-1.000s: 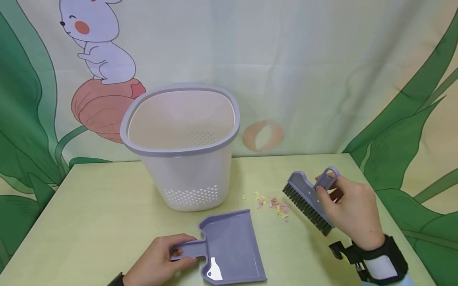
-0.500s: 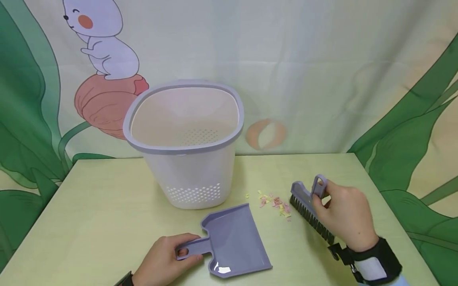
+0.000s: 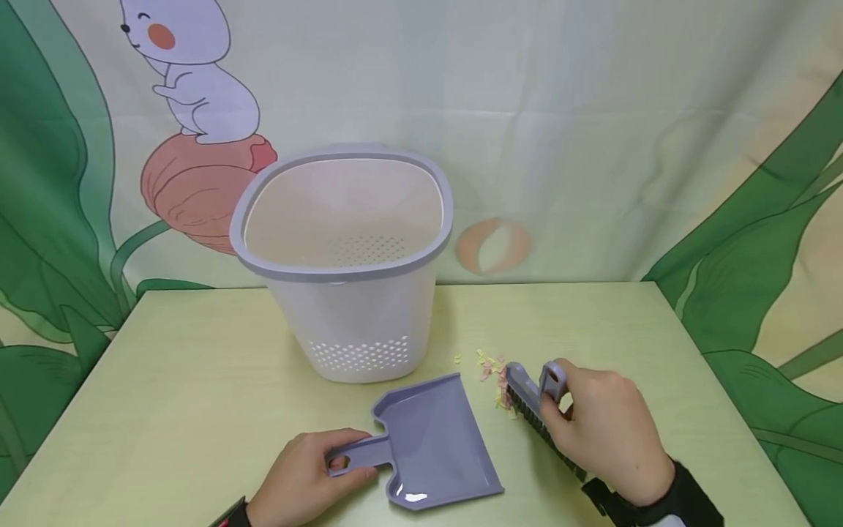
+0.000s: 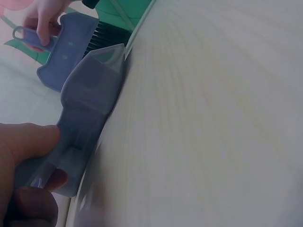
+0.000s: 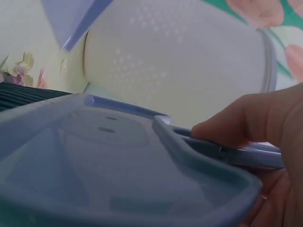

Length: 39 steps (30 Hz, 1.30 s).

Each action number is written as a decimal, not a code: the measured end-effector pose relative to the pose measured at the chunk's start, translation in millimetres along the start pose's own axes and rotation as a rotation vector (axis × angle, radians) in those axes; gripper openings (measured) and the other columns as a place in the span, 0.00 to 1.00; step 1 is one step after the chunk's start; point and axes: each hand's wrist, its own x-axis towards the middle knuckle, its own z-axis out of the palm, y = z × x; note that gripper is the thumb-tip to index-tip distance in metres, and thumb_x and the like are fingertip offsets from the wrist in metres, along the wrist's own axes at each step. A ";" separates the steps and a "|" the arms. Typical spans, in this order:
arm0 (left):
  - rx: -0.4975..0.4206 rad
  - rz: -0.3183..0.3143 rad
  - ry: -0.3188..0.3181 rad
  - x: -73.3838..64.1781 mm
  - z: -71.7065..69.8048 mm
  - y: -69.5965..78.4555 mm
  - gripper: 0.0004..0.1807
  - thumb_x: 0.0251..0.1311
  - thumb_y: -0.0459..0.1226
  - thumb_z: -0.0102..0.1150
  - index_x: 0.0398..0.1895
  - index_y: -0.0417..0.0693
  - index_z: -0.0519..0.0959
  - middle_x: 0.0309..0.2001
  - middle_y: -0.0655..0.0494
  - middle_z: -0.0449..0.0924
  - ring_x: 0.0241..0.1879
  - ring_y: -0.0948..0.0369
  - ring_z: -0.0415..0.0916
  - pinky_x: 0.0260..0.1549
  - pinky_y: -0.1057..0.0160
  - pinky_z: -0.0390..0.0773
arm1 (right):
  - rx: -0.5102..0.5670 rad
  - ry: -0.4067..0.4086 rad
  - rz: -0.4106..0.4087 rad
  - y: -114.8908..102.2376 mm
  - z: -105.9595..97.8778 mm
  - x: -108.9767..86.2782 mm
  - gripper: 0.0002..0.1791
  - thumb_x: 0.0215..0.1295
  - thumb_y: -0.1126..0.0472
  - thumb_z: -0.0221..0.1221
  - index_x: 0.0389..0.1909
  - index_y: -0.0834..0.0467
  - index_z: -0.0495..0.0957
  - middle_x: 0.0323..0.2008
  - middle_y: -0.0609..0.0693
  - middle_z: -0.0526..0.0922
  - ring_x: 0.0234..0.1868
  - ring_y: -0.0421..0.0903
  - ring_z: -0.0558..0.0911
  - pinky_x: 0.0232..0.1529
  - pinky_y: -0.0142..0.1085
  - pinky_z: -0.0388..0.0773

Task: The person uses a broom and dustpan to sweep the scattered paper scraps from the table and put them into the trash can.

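Note:
In the head view my left hand (image 3: 312, 472) grips the short handle of a purple dustpan (image 3: 437, 439), which lies on the table with its wide edge facing right. My right hand (image 3: 602, 424) pinches the looped handle of a purple hand brush (image 3: 523, 384) with dark bristles (image 3: 543, 432). Its bristles meet the right side of a small pile of pink and yellow paper scraps (image 3: 487, 366), hiding part of it. A gap of bare table lies between pile and dustpan. The left wrist view shows the brush (image 4: 71, 52) beyond the dustpan (image 4: 90, 90).
A white wastebasket (image 3: 356, 315) with a purple rim and small holes stands upright behind the dustpan, left of the scraps. The pale yellow table (image 3: 197, 380) ends at a printed curtain (image 3: 579, 146) at the back.
My right hand has brought the brush left and down, from beside the scraps onto their right side. The left hand keeps holding the dustpan nearly still; the head view has shifted slightly.

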 end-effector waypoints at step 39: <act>-0.004 -0.029 -0.012 1.2 0.7 -2.0 0.18 0.49 0.62 0.67 0.43 0.73 0.83 0.16 0.75 0.62 0.17 0.74 0.60 0.20 0.72 0.59 | 0.095 0.119 -0.041 11.6 -4.9 3.3 0.07 0.53 0.64 0.64 0.31 0.49 0.79 0.24 0.39 0.82 0.19 0.25 0.74 0.21 0.23 0.69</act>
